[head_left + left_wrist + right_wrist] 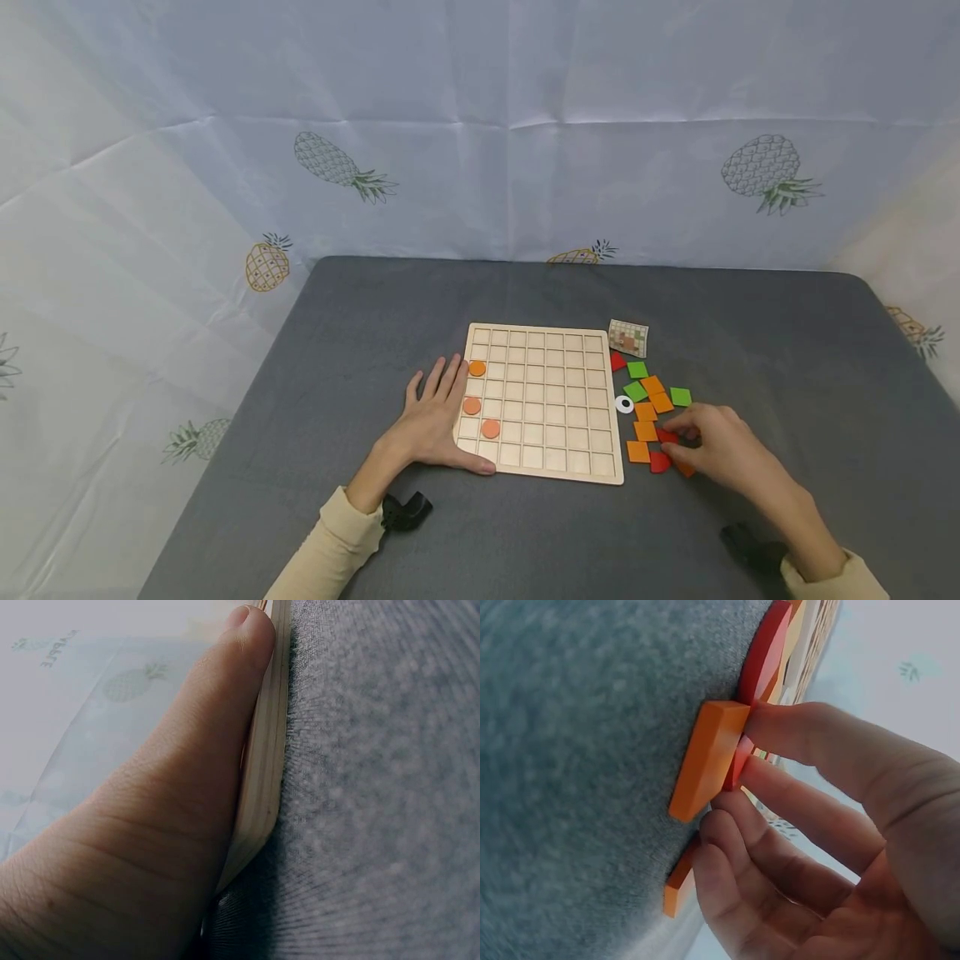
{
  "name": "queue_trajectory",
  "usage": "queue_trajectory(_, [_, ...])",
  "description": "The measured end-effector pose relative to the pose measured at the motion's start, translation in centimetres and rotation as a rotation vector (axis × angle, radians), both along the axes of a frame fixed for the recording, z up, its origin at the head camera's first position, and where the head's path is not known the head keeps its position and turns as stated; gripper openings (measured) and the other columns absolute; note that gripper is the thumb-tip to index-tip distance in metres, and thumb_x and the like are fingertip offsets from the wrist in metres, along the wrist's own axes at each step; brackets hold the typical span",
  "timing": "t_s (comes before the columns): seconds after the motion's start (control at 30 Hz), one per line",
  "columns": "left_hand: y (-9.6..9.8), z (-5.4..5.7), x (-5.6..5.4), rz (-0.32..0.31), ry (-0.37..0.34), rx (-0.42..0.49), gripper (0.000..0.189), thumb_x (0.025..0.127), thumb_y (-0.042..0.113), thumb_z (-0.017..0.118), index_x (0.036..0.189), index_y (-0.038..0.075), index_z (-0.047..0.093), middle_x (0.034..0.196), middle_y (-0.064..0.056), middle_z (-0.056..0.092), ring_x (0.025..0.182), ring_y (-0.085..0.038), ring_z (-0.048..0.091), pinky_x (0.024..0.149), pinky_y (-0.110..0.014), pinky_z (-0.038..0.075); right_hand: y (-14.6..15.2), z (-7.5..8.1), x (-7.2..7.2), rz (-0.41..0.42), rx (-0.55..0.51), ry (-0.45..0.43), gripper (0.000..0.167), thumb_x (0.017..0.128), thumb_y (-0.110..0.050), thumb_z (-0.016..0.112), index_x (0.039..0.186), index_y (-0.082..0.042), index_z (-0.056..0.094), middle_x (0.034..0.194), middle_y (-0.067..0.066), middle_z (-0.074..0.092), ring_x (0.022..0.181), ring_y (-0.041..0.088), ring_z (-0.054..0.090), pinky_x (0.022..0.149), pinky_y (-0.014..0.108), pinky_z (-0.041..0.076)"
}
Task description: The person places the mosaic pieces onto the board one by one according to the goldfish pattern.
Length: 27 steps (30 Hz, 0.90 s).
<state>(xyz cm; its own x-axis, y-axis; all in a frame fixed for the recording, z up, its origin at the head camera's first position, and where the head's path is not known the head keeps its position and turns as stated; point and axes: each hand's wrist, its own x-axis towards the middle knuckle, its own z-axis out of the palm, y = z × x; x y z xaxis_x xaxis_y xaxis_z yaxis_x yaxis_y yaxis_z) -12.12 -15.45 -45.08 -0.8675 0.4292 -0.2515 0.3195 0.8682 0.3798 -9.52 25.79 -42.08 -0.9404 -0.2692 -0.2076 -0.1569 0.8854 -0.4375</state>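
Note:
A wooden grid board (555, 392) lies flat on the table, with three orange discs (491, 428) in cells near its left side. My left hand (431, 425) rests along the board's left edge, fingers straight and spread, thumb at the near edge. In the left wrist view the thumb (202, 712) lies against the wooden rim. To the right of the board, my right hand (720, 446) pinches a red tile (667, 436) between thumb and index finger. Seen from the right wrist, an orange tile (711, 761) stands close by the thumb tip, partly in front of the red one.
Several orange tiles (646, 412), green tiles (637, 370) and other red pieces (660, 462) lie loose right of the board. Among them is a white disc with a black centre (624, 404). A small printed card (628, 337) lies by the board's far right corner.

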Motion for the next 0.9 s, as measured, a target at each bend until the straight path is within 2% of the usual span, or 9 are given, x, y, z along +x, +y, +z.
queue_trajectory(0.17, [-0.1,0.0,0.0,-0.001,0.0,0.021,0.158,0.069,0.076,0.09,0.175,0.004,-0.002,0.184,-0.019,-0.005,0.172,-0.045,-0.002,0.13,-0.076,0.005,-0.2,0.1,0.0,-0.016,-0.016,-0.008,0.03,0.086,-0.014,0.089,0.108,0.005,0.083,0.09,0.007,0.075,0.078,0.015,0.057,0.062,0.024,0.048])
queue_trajectory(0.47, [0.0,0.0,0.0,-0.002,-0.005,0.015,0.157,0.069,0.077,0.089,0.175,0.005,-0.004,0.184,-0.019,-0.006,0.172,-0.045,-0.003,0.13,-0.076,0.005,-0.9,0.4,0.5,-0.026,-0.057,0.122,0.027,0.085,-0.013,0.089,0.106,0.004,0.083,0.083,0.001,0.07,0.071,0.011,0.052,0.06,0.023,0.044])
queue_trajectory(0.77, [0.0,0.0,0.0,-0.002,-0.003,0.012,0.158,0.069,0.077,0.089,0.175,0.005,-0.004,0.184,-0.018,-0.007,0.172,-0.044,-0.003,0.131,-0.076,0.005,-2.5,1.0,0.7,-0.017,-0.083,0.147,0.03,0.086,-0.016,0.09,0.11,0.0,0.084,0.082,-0.002,0.069,0.073,0.01,0.05,0.061,0.023,0.04])
queue_trajectory(0.9, [0.0,0.0,0.0,-0.003,-0.002,0.013,0.158,0.069,0.077,0.089,0.175,0.005,-0.004,0.184,-0.019,-0.006,0.172,-0.045,-0.003,0.13,-0.076,0.005,-3.6,1.2,0.5,0.007,-0.111,0.175,0.024,0.086,-0.013,0.09,0.106,-0.001,0.085,0.082,-0.002,0.07,0.073,0.009,0.052,0.06,0.023,0.042])
